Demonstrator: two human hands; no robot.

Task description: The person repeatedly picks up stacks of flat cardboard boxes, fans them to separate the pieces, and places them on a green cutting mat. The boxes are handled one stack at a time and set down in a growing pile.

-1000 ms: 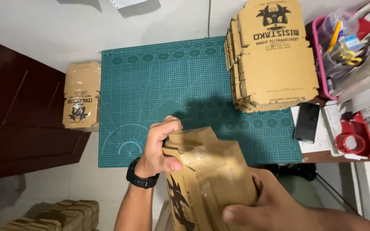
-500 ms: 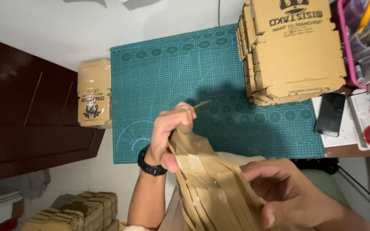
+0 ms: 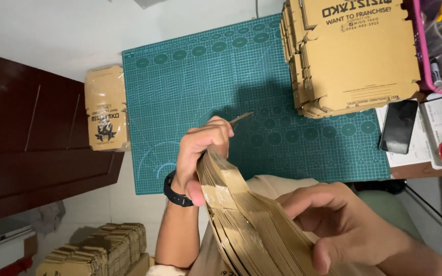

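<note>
Left hand (image 3: 200, 153): curling shut around the far end of a thick stack of flat brown cardboard blanks (image 3: 246, 214), thumb pressing on the near face, a black watch (image 3: 174, 190) sitting at the wrist.
Right hand (image 3: 354, 230): cupping the near end of the same stack, fingers (image 3: 308, 197) bending over its edges, closed on it.
Stack position: tilting edge-on above the lap, hanging just past the near edge of the green cutting mat (image 3: 241, 97), one thin flap poking out over the mat.
Mat edges: lying on a white bench (image 3: 52, 30), its middle showing bare green.
Right side: a tall pile of folded boxes (image 3: 354, 56) sitting on the mat's far right corner, a black phone (image 3: 398, 125) lying beside it.
Left side: a wrapped bundle of blanks (image 3: 106, 108) resting just off the mat's left edge.
Floor: more box stacks (image 3: 98, 248) standing below the bench.
</note>
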